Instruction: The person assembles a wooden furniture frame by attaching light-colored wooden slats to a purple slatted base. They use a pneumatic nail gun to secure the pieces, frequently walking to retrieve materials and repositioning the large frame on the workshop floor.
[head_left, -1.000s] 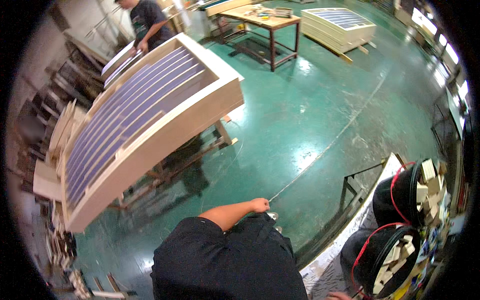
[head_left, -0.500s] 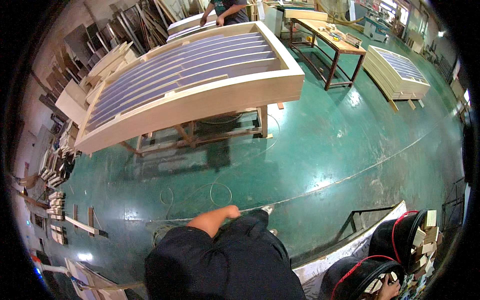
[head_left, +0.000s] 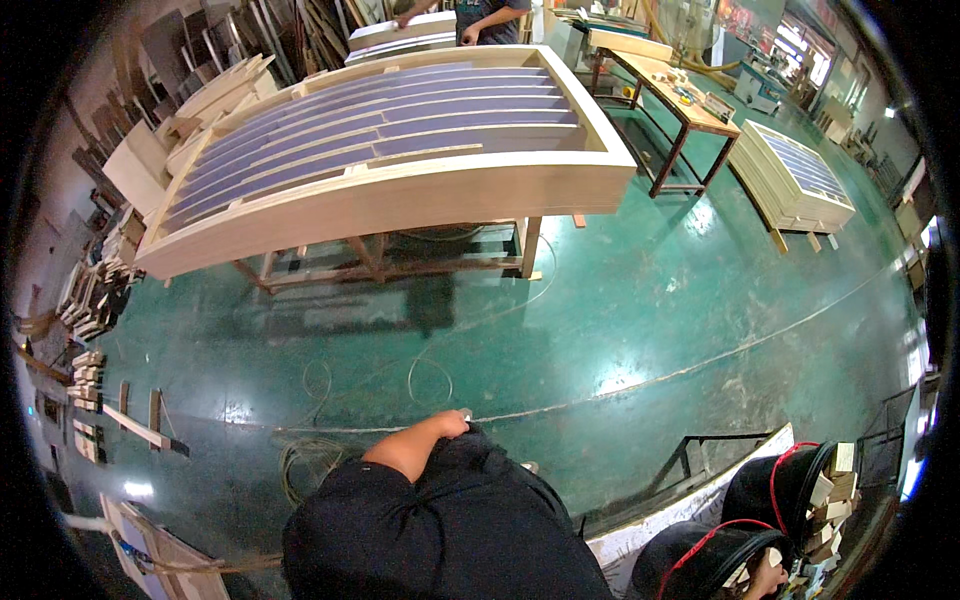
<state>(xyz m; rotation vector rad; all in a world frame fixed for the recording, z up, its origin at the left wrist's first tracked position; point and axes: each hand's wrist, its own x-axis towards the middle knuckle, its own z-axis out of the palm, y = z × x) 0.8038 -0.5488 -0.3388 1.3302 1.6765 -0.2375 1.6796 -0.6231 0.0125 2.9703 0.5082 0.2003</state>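
My left hand rests at the knee of my dark trousers, its fingers curled away from view; whether it grips anything does not show. Far to the right, at the lower edge, my right hand reaches into the mouth of a black bucket with a red rope handle. Its fingers are closed on a small pale wood block. Beside it leans a second black bucket, also red-roped, with several wood offcuts at its opening.
A large wooden frame with slats lies on a stand ahead. A co-worker is behind it. A workbench and stacked panels stand to the right. Coiled hose lies on the green floor. A white-faced board stands by the buckets.
The view has shifted, moving the large frame slightly right and the buckets slightly left. My right hand stays at the near bucket, a block now showing at its fingertips. The co-worker's arms have moved.
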